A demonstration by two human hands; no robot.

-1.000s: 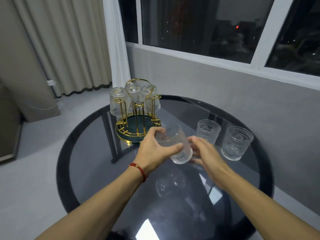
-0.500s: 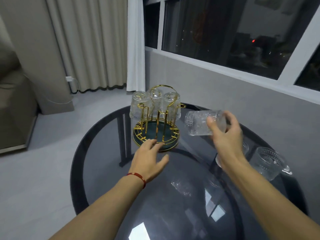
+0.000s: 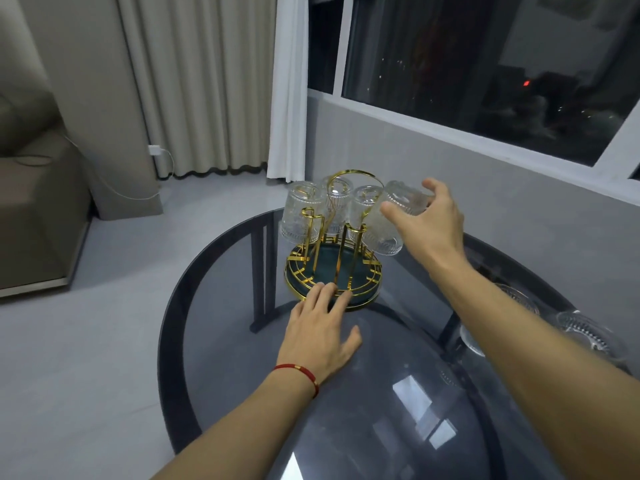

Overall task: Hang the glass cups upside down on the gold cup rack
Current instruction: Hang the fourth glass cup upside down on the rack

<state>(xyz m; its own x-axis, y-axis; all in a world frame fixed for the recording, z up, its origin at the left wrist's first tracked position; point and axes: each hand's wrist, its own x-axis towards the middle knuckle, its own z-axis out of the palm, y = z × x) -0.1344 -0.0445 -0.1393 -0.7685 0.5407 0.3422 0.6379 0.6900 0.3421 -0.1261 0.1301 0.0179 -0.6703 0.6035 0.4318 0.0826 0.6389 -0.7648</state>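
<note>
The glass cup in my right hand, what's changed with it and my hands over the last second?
The right hand took the glass cup alone, turned it mouth-down and carried it to the gold rack. The left hand let go and now touches the rack's base. Three hung cups unchanged.

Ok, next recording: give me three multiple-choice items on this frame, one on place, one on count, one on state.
1. Where do the left hand's fingers rest?
A. on the rack's base rim
B. on a cup
C. on the curtain

2. How many cups already hang on the rack, apart from the held one?
A. one
B. three
C. five

3. How is the held cup turned?
A. upright
B. lying flat on the table
C. tilted, mouth downward

Key: 1 A, the left hand touches the rack at its near rim. 2 B, three hanging cups show. 3 C, the right hand has its grip on the held cup, mouth facing down towards a prong.
</note>
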